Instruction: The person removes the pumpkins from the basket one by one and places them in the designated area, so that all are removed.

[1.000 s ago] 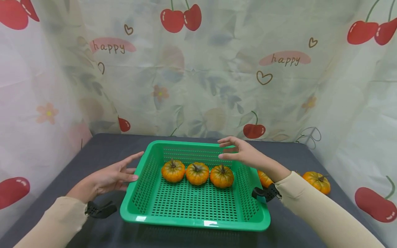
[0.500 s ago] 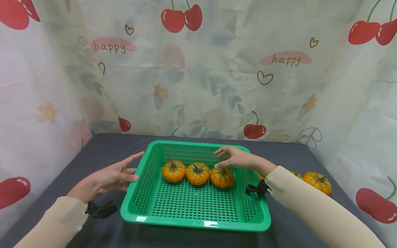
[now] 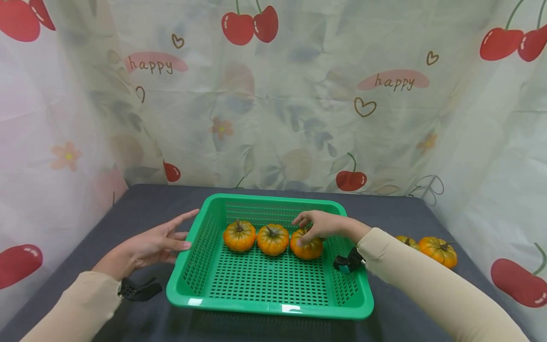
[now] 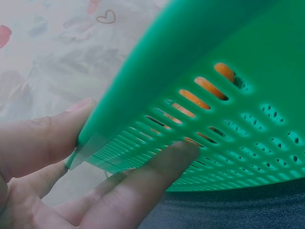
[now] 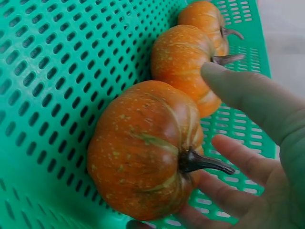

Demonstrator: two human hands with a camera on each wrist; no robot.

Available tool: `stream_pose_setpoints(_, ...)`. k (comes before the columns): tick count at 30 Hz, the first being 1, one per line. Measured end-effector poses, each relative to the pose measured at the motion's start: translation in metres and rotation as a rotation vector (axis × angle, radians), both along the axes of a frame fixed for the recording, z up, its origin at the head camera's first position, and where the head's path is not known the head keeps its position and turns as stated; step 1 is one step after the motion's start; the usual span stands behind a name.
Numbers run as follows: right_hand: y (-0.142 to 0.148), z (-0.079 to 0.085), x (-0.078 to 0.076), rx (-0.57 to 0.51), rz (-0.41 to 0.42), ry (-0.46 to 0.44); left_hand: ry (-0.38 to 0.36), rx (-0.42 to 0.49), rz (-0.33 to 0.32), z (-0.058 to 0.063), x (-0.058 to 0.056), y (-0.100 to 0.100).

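A green plastic basket (image 3: 265, 308) holds a row of three small orange pumpkins: the left one (image 3: 239, 237), the middle one (image 3: 272, 241) and the right one (image 3: 309, 249). My right hand (image 3: 326, 224) reaches over the right side and hangs over the right pumpkin. In the right wrist view, its spread fingers lie behind that pumpkin's dark stem (image 5: 205, 162), and the thumb (image 5: 248, 93) stands away from its skin. My left hand (image 3: 155, 243) touches the basket's left rim with extended fingers. In the left wrist view, one fingertip (image 4: 187, 149) lies against the slotted outer wall.
More small pumpkins (image 3: 438, 251) lie on the dark tablecloth (image 3: 397, 209) to the right of the basket, partly behind my right sleeve (image 3: 423, 275). A printed curtain (image 3: 273, 118) encloses the back and both sides.
My right hand has come down and slightly left, from above the basket's far right rim to the right pumpkin. The left hand and the basket stay in place.
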State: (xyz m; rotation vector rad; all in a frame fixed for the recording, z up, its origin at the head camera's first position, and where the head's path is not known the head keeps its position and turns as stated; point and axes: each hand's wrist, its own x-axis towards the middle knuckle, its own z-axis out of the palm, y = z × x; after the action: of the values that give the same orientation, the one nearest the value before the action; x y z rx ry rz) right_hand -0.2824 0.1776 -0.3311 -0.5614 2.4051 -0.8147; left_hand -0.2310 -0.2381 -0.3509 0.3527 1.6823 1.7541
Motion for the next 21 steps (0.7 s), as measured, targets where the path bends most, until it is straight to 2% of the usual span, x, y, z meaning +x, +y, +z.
stream_pose_setpoints(7,-0.003,-0.005,0.001,0.043,-0.043,-0.069,-0.005,0.002,-0.004,-0.001,-0.001,-0.001)
stream_pose_setpoints(14,-0.006,-0.012,0.0,0.038,-0.062,-0.122,0.003,0.002,-0.008,-0.001,-0.001,-0.001)
stream_pose_setpoints(21,-0.006,-0.016,-0.001,0.046,-0.081,-0.13,-0.001,0.011,-0.014,-0.001,-0.001,-0.002)
